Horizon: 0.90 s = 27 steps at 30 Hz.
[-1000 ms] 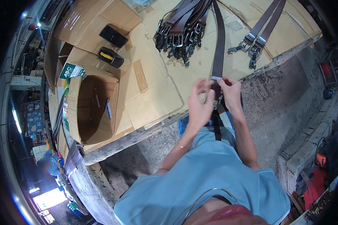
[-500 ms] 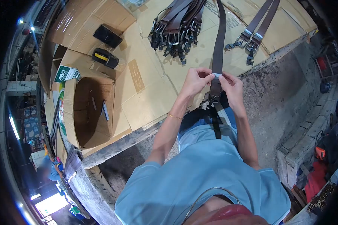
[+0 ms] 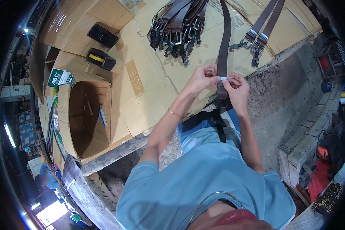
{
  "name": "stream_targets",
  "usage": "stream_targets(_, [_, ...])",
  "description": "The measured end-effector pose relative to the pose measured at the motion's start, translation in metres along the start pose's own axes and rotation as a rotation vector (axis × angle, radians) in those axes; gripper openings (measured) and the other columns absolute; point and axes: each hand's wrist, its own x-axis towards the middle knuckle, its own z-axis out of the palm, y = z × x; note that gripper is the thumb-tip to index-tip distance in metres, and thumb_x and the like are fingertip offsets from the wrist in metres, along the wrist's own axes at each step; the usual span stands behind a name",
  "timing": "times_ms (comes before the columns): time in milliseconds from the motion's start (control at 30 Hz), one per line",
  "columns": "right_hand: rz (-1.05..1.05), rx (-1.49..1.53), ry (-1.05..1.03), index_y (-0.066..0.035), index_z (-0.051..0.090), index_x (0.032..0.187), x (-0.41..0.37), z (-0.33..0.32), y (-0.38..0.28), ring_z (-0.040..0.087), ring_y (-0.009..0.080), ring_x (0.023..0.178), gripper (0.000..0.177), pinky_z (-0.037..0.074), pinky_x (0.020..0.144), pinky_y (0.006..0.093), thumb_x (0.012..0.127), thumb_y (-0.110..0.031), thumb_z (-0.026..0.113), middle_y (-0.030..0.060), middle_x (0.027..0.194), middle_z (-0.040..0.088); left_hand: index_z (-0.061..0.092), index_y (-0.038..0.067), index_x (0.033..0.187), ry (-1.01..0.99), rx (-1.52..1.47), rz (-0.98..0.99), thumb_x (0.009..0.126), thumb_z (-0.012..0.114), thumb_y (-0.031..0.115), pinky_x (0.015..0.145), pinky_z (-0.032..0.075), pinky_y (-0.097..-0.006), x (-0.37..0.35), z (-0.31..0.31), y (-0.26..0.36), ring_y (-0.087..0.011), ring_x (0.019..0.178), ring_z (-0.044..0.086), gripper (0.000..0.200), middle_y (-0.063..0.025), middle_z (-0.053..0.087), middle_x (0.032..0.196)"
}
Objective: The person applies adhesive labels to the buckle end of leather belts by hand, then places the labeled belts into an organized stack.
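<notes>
A long dark brown belt (image 3: 224, 42) runs down over the cardboard-covered table's front edge, its buckle end hanging near my lap. Around the belt, just above the buckle end, sits a small white band (image 3: 222, 78). My left hand (image 3: 204, 79) pinches the band's left side with thumb and fingertips. From the right, my right hand (image 3: 237, 87) pinches the same band, its fingers curled. To the upper left lies a bundle of buckled belts (image 3: 176, 34). Two more belts (image 3: 257, 35), each with a white band near its buckle, lie to the upper right.
An open cardboard box (image 3: 106, 126) with a few pale strips inside stands at the left. Behind it are a black phone (image 3: 102, 35) and a black-and-yellow object (image 3: 100, 59). A person in blue (image 3: 46, 179) is at the far left.
The camera view has shifted slightly, moving the box and phone left in the picture. Both hands remain at the white band, with the fingers slightly more curled.
</notes>
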Motion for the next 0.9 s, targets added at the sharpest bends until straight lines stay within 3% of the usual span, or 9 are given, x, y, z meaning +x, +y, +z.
stream_targets(167, [0.043, -0.041, -0.015, 0.006, 0.054, 0.103, 0.002, -0.002, -0.005, 0.061, 0.0121, 0.077, 0.029, 0.049, 0.068, 0.0242, 0.079, -0.006, 0.067, 0.0118, 0.085, 0.066, 0.042, 0.001, 0.117, -0.179, -0.002, -0.029, 0.074, 0.069, -0.001, 0.06, 0.047, -0.0258, 0.02, -0.01, 0.006, -0.013, 0.069, 0.058, 0.051, -0.0079, 0.061, 0.077])
stream_targets(300, [0.017, -0.335, 0.019, 0.005, 0.056, 0.101, 0.006, -0.004, -0.002, 0.061, 0.0133, 0.078, 0.029, 0.05, 0.069, 0.0266, 0.078, -0.009, 0.068, 0.011, 0.088, 0.066, 0.04, -0.001, 0.112, -0.183, 0.148, 0.154, 0.067, 0.075, 0.006, 0.057, 0.046, -0.0274, 0.036, -0.015, -0.014, -0.0134, 0.064, 0.056, 0.058, -0.0077, 0.059, 0.072])
stream_targets(333, [-0.036, -0.45, 0.03, 0.004, 0.057, 0.1, 0.005, -0.003, -0.007, 0.061, 0.013, 0.079, 0.028, 0.049, 0.07, 0.0265, 0.079, -0.01, 0.068, 0.0102, 0.088, 0.065, 0.039, 0.0, 0.111, -0.175, 0.184, 0.277, 0.067, 0.075, 0.006, 0.058, 0.046, -0.0289, 0.037, -0.015, -0.023, -0.0149, 0.064, 0.055, 0.057, -0.008, 0.058, 0.075])
stream_targets(433, [-0.314, -0.718, 0.134, 0.005, 0.056, 0.102, 0.002, 0.015, -0.05, 0.059, 0.0139, 0.086, 0.026, 0.048, 0.078, 0.0262, 0.082, -0.008, 0.066, 0.0088, 0.093, 0.062, 0.036, 0.003, 0.113, -0.297, 0.024, 0.209, 0.071, 0.073, 0.003, 0.057, 0.045, -0.0265, 0.031, -0.016, -0.01, -0.012, 0.067, 0.055, 0.056, -0.0044, 0.053, 0.071])
stream_targets(567, [-0.204, -0.481, -0.08, 0.004, 0.057, 0.102, 0.021, 0.057, -0.082, 0.059, 0.012, 0.088, 0.02, 0.047, 0.079, 0.0247, 0.084, -0.005, 0.063, 0.0072, 0.092, 0.062, 0.036, 0.002, 0.113, -0.265, 0.017, 0.205, 0.074, 0.07, 0.003, 0.059, 0.044, -0.0242, 0.038, -0.017, -0.02, -0.0119, 0.068, 0.054, 0.052, -0.0036, 0.053, 0.073])
stream_targets(633, [-0.231, -0.415, -0.376, 0.003, 0.058, 0.101, 0.029, 0.109, -0.09, 0.058, 0.0103, 0.086, 0.016, 0.046, 0.077, 0.0225, 0.086, -0.003, 0.06, 0.0053, 0.089, 0.061, 0.044, -0.001, 0.109, -0.171, 0.202, 0.815, 0.076, 0.069, 0.01, 0.076, 0.048, -0.0352, 0.062, -0.009, -0.053, -0.0192, 0.088, 0.056, 0.042, -0.0123, 0.058, 0.091])
stream_targets(733, [-0.408, -0.438, -0.724, 0.004, 0.062, 0.092, 0.052, 0.205, -0.093, 0.06, 0.0111, 0.076, 0.014, 0.047, 0.07, 0.0241, 0.083, -0.007, 0.062, 0.0082, 0.079, 0.064, 0.052, 0.002, 0.106, -0.221, -0.097, 0.6, 0.075, 0.069, 0.018, 0.085, 0.044, -0.0366, 0.05, -0.014, -0.047, -0.0185, 0.1, 0.051, 0.039, -0.012, 0.056, 0.105])
stream_targets(867, [-0.659, -0.513, -0.946, 0.004, 0.062, 0.09, 0.088, 0.33, -0.085, 0.059, 0.0107, 0.073, 0.02, 0.047, 0.068, 0.0226, 0.085, -0.016, 0.064, 0.0046, 0.077, 0.062, 0.058, 0.003, 0.102, -0.148, -0.197, 0.732, 0.07, 0.072, 0.02, 0.078, 0.046, -0.0338, 0.064, 0.003, -0.076, -0.015, 0.092, 0.053, 0.039, -0.0104, 0.059, 0.098])
stream_targets(900, [-0.718, -0.531, -0.963, 0.003, 0.063, 0.087, 0.097, 0.356, -0.082, 0.058, 0.0109, 0.069, 0.022, 0.047, 0.066, 0.0228, 0.084, -0.019, 0.064, 0.004, 0.072, 0.06, 0.059, 0.002, 0.102, -0.186, -0.081, 0.555, 0.073, 0.07, 0.018, 0.079, 0.045, -0.0323, 0.06, 0.005, -0.081, -0.0147, 0.092, 0.053, 0.035, -0.0097, 0.06, 0.099])
